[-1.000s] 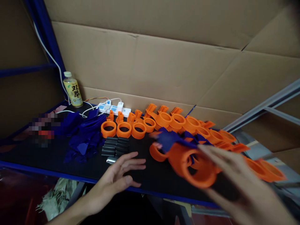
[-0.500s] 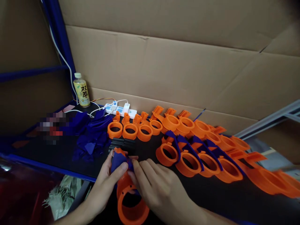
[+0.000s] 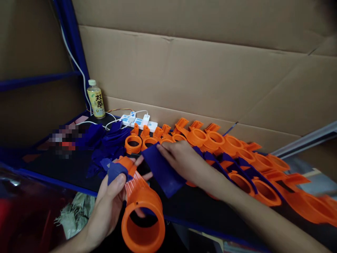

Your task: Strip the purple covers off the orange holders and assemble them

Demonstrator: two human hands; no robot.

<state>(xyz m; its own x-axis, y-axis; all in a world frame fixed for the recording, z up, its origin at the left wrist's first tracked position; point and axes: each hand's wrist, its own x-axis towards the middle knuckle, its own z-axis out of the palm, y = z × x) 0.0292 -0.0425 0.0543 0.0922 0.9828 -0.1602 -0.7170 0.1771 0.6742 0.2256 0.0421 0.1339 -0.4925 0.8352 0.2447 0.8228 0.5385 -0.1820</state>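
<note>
My left hand [image 3: 110, 200] is closed round an orange plastic ring part [image 3: 142, 211], its wide opening turned toward me, with my thumb pressed on a small blue piece [image 3: 116, 171] at its far end. My right hand [image 3: 181, 160] reaches across the black shelf [image 3: 71, 168] and pinches the upper edge of a flat blue strip [image 3: 163, 170], which trails from the orange part. Behind it lie rows of orange rings [image 3: 223, 142], several fitted with blue strips [image 3: 231, 163].
A pile of loose blue pieces [image 3: 107, 147] lies at the left. A bottle [image 3: 96, 99] and a white power strip [image 3: 139, 121] with cables stand at the back. Cardboard [image 3: 197, 70] walls the rear. A blue post [image 3: 73, 49] rises on the left.
My left hand has lifted the orange part and tipped its opening toward me. My right hand has moved away and up, drawing the blue strip out flat.
</note>
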